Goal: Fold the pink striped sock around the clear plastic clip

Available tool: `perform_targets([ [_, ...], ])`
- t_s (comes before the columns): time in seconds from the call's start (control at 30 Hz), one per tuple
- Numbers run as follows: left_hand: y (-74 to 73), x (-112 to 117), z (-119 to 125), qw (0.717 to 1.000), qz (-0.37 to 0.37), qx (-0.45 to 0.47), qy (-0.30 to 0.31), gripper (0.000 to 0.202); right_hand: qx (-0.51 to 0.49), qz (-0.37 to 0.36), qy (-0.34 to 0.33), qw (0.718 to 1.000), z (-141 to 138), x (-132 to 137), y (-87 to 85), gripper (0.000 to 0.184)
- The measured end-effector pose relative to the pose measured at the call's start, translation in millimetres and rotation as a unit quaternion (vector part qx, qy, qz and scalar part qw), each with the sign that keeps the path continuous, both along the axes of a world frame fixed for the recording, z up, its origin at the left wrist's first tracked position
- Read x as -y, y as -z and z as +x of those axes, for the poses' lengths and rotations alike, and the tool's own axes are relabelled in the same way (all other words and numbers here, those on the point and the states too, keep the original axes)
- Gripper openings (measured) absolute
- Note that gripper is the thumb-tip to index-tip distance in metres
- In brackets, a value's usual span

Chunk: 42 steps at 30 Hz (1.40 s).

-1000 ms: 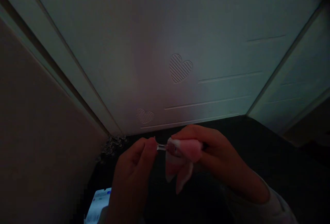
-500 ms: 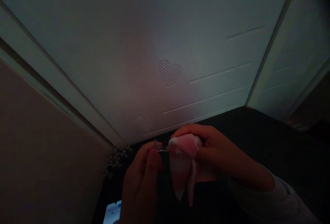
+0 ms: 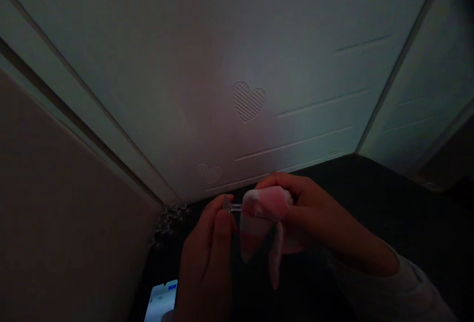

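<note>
Pink, white-edged cloth is folded about one end of a clear stemmed piece, whose narrow stem is seen projecting to the left of the cloth; the end within the fold is only dimly shown. The cloth is gripped between the thumb and curled fingers of the right hand, by which its right side is covered, and loose flaps are left hanging beneath. Left of the cloth, the flared end of the clear piece is pinched between thumb and fingers of the left hand. Farther left of the cloth, small shiny pieces are heaped on a dark surface. Below and left of the cloth, a phone with a lit screen is partly hidden by the left hand; a small blue block is displayed, with faint marks too small to be read. Behind the cloth, a pale panel is engraved with striped hearts: a larger heart above and slightly left of the cloth, a smaller heart farther left
</note>
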<state>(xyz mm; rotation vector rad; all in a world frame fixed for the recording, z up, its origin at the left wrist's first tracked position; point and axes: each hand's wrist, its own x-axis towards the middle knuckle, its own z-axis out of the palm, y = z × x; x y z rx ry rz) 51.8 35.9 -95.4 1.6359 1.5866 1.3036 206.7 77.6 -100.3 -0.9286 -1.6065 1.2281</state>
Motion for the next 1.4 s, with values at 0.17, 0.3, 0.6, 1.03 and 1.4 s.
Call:
perform_targets([
  [0.17,4.1,0.2,-1.7,1.000,-0.004,-0.003,-0.019,0.039,0.000,-0.014,0.005,1.000,0.1,1.1,-1.9,0.011],
  [0.3,4.4,1.5,-2.6,1.000,0.004,-0.002,-0.022,0.039,-0.016,-0.016,0.002,1.000,-0.1,1.7,-1.6,0.010],
  [0.6,2.5,4.1,-0.1,0.998,0.033,0.009,-0.044,0.037,-0.002,0.009,-0.007,1.000,0.8,0.6,-0.5,0.011],
  [1.03,-2.1,2.9,1.1,0.998,0.012,0.043,-0.044,0.035,-0.014,-0.015,-0.020,1.000,-0.1,3.6,-0.4,0.013],
  [1.4,-2.1,0.1,2.1,0.995,-0.013,0.084,-0.052,0.033,0.005,0.294,0.081,0.952,0.6,2.3,10.9,0.039],
])
